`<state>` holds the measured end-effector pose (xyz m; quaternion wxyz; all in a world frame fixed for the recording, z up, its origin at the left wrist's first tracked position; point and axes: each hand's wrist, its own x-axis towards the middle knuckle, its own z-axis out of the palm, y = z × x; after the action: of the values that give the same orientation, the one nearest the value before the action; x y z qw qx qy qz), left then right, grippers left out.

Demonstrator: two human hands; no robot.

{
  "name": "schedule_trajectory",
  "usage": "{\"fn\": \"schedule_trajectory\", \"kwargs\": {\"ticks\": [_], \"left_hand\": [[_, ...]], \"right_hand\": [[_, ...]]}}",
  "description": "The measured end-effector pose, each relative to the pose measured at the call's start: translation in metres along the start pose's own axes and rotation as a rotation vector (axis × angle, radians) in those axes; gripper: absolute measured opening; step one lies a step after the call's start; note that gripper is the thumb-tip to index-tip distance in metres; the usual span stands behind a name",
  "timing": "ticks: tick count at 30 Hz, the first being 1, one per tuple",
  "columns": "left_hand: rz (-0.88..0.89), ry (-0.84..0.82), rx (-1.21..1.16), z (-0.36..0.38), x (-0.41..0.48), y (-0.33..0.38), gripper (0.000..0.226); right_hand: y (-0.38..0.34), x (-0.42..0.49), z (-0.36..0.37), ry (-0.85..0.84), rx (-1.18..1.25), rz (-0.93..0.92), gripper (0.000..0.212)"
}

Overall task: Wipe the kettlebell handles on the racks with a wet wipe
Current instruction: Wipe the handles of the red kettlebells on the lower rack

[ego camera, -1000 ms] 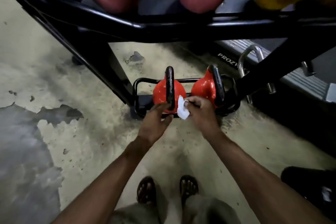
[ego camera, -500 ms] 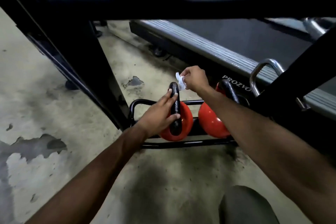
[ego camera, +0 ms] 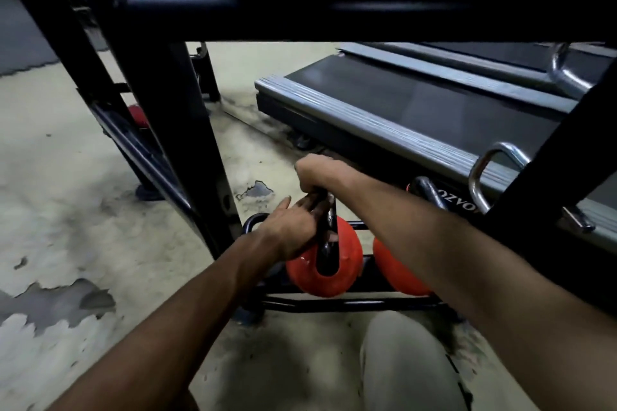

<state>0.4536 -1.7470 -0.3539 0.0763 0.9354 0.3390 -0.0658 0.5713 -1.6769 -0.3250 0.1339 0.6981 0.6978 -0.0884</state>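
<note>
Two red kettlebells sit side by side on the rack's bottom tier. My left hand [ego camera: 293, 230] holds the black handle [ego camera: 329, 243] of the left kettlebell [ego camera: 320, 280] from the left side, thumb sticking up. My right hand [ego camera: 317, 173] is curled over the top of that same handle. The wet wipe is hidden inside this hand. My right forearm covers much of the right kettlebell [ego camera: 397, 274], whose black handle [ego camera: 429, 192] pokes out behind the arm.
The black rack's upper shelf [ego camera: 334, 20] spans the top, and its slanted post [ego camera: 173, 130] stands just left of my hands. A treadmill [ego camera: 400, 117] lies behind the rack, with a chrome handle [ego camera: 484, 173] at the right. My knee [ego camera: 407, 360] is low in front.
My right hand has come down from above the handle and closed over its top, so the wipe no longer shows. My left hand stays on the handle. The view has dropped closer.
</note>
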Motion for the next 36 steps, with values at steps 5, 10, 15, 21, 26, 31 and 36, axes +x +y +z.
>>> {"fn": "schedule_trajectory", "kwargs": {"ticks": [5, 10, 15, 21, 26, 31, 36], "left_hand": [[0.025, 0.032, 0.007, 0.004, -0.006, 0.002, 0.078], [-0.023, 0.011, -0.002, 0.002, -0.002, 0.003, 0.086], [-0.043, 0.009, -0.079, 0.002, -0.005, 0.004, 0.087], [-0.043, 0.005, -0.136, 0.000, -0.007, 0.005, 0.087], [-0.025, 0.022, -0.169, 0.004, -0.008, 0.005, 0.086], [-0.022, 0.026, -0.127, 0.002, -0.008, 0.007, 0.084], [-0.057, 0.092, -0.132, 0.010, -0.009, 0.010, 0.081]], "right_hand": [[-0.007, 0.005, -0.004, 0.048, -0.084, 0.018, 0.040], [0.006, -0.001, -0.009, 0.057, 0.080, -0.030, 0.030], [0.043, -0.009, 0.001, 0.135, 0.401, 0.177, 0.025], [0.055, -0.022, 0.042, 0.300, 1.004, 0.493, 0.028], [0.047, -0.020, 0.086, 0.197, 1.614, 0.583, 0.004], [0.044, -0.034, 0.058, 0.363, 0.950, 0.429, 0.028], [0.038, -0.022, 0.022, 0.220, 0.495, 0.279, 0.032]]}}
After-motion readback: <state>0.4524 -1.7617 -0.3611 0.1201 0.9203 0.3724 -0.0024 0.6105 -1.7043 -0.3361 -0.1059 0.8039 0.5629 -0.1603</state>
